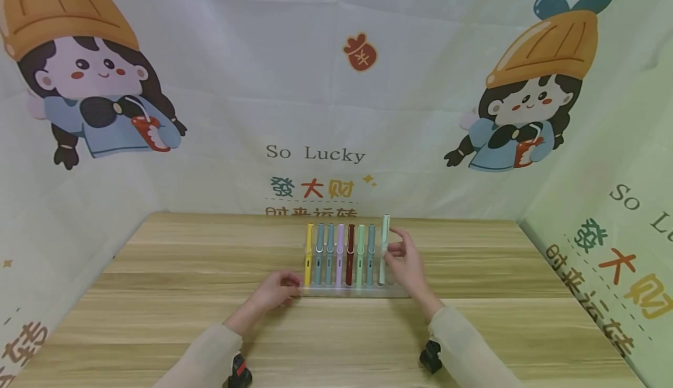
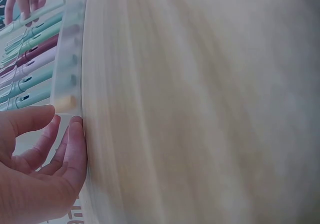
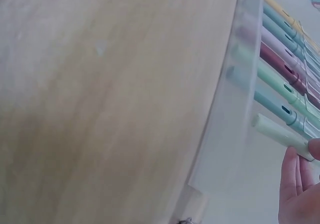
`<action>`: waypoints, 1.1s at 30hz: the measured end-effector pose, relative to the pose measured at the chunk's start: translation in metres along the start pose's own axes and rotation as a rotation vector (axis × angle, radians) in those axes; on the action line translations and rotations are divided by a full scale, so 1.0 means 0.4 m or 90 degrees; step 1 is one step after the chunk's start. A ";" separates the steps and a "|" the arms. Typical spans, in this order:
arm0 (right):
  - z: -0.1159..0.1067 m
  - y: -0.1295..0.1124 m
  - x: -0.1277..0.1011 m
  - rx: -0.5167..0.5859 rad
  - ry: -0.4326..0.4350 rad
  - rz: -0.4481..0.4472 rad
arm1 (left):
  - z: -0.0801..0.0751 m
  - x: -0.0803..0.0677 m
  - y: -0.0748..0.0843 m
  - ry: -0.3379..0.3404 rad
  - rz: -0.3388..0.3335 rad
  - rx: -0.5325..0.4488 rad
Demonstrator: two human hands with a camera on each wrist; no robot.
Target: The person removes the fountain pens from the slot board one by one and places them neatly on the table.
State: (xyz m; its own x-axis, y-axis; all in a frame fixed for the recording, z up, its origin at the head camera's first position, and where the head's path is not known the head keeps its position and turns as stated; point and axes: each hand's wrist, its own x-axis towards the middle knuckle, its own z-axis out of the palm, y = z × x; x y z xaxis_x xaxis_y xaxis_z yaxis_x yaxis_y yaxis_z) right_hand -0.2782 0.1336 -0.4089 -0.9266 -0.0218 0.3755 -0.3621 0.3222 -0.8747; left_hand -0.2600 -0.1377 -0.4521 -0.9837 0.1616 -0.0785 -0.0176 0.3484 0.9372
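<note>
A clear pen stand [image 1: 336, 291] holds a row of upright pens on the table. From the left they run yellow [image 1: 308, 253], two blue-grey, lilac [image 1: 340, 253], dark red [image 1: 350, 253], green [image 1: 360, 253] and blue-grey [image 1: 371, 253]. My right hand [image 1: 408, 264] pinches a pale mint pen [image 1: 385, 242] between thumb and fingers at the right of the row. That pen stands higher than the others, its lower end [image 3: 265, 124] apart from the stand's front in the right wrist view. At the stand's left end, my left hand [image 2: 45, 159] grips the corner with thumb and fingers.
The wood-grain table [image 1: 210, 248] reaches back to a printed cloth backdrop [image 1: 315, 84], which also hangs along both sides. Dark wrist cameras [image 1: 431, 356] sit on both sleeves, close above the tabletop.
</note>
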 end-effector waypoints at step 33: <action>-0.142 0.091 -0.016 -0.043 0.007 0.095 | -0.001 0.003 -0.004 -0.005 -0.003 -0.005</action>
State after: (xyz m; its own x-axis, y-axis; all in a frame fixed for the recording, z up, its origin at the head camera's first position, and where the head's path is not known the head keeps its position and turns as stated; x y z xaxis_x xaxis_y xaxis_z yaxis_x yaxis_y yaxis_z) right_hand -0.2795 0.1990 -0.4257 -0.9683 0.0413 0.2462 -0.2120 0.3845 -0.8984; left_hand -0.2613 -0.1385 -0.4534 -0.9821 0.1679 -0.0858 -0.0238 0.3412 0.9397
